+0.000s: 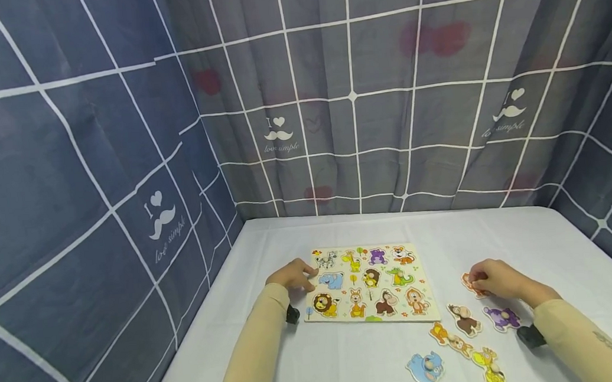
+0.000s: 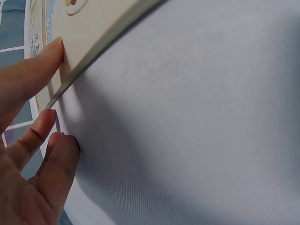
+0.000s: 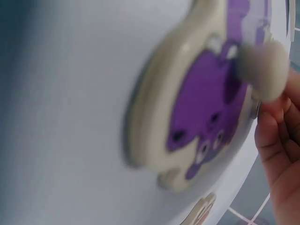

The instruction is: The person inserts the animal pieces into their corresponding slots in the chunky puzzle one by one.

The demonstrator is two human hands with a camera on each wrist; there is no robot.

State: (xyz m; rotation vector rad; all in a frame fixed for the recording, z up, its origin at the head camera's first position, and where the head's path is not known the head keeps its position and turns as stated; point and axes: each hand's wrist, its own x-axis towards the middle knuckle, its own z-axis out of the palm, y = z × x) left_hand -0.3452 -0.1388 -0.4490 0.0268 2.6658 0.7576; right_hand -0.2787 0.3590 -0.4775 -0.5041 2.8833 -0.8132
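A wooden animal puzzle board lies on the table. My left hand holds its left edge; in the left wrist view the thumb lies on the top face and a fingertip meets the edge. To the right of the board, my right hand pinches an orange animal puzzle piece, whose knob is covered by the fingers. A purple hippo piece lies just below this hand and looms large in the right wrist view, its pale knob partly blocking the fingertips.
Several loose pieces lie nearer the front right: a brown one, an orange one, a yellow giraffe and a blue elephant. Grey checked curtains stand behind and beside the white table.
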